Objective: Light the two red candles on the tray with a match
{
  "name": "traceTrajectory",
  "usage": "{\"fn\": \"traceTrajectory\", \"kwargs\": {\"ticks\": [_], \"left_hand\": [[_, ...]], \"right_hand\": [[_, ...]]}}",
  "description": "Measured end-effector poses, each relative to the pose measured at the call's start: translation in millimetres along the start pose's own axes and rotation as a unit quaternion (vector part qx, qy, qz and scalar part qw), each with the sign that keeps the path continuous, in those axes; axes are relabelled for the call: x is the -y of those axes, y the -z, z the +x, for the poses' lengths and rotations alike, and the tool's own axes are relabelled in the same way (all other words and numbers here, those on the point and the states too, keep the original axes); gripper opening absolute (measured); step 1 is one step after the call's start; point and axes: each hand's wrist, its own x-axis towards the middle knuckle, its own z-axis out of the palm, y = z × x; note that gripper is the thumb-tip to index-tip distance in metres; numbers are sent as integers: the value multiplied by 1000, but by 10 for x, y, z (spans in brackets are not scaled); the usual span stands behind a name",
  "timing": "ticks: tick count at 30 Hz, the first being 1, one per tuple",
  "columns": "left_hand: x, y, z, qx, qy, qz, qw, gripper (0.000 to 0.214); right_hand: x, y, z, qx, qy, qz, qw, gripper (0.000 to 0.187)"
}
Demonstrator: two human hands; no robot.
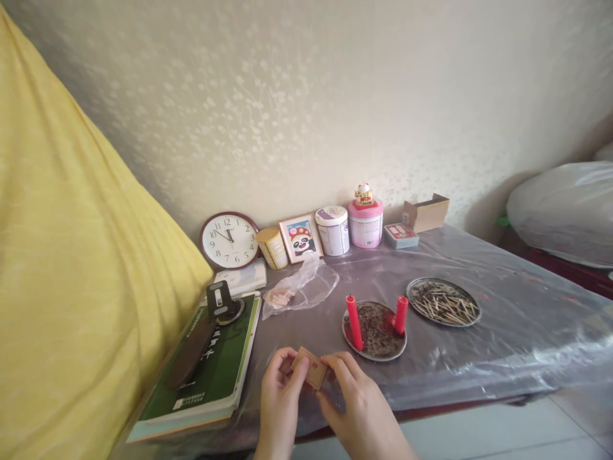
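Both my hands hold a small matchbox (310, 368) just above the table's near edge. My left hand (280, 390) pinches its left end between thumb and fingers. My right hand (354, 399) grips its right side with curled fingers. Just beyond them a round metal plate (375, 348) carries two red candles, a tall tilted candle (354, 322) and a shorter candle (401, 314). A second metal plate (443, 301) to the right holds several used matchsticks.
A plastic-covered table (502, 345) stands against a wall. Green books (213, 370) with a small stand lie at left, next to a yellow cloth (71, 287). At the back: a clock (229, 240), tins, a picture frame (301, 237), a cardboard box (426, 213). A crumpled bag (301, 287) lies mid-table.
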Motion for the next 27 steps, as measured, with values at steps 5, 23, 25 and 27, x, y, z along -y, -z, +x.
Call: {"fn": "traceTrajectory", "kwargs": {"ticks": [5,23,25,27], "left_hand": [[-45,0,8,-1,12,6,1000,30],[-9,64,77,-39,49,122,991,39],[-9,77,81,-39,48,142,988,39],[-3,83,92,-40,46,148,987,40]], "right_hand": [[-73,-71,-27,-13,-9,25,1000,46],[-16,-122,-26,73,-1,-29,997,43],[-29,-139,-33,69,1,-27,997,43],[-64,-164,-42,58,4,-18,998,46]]}}
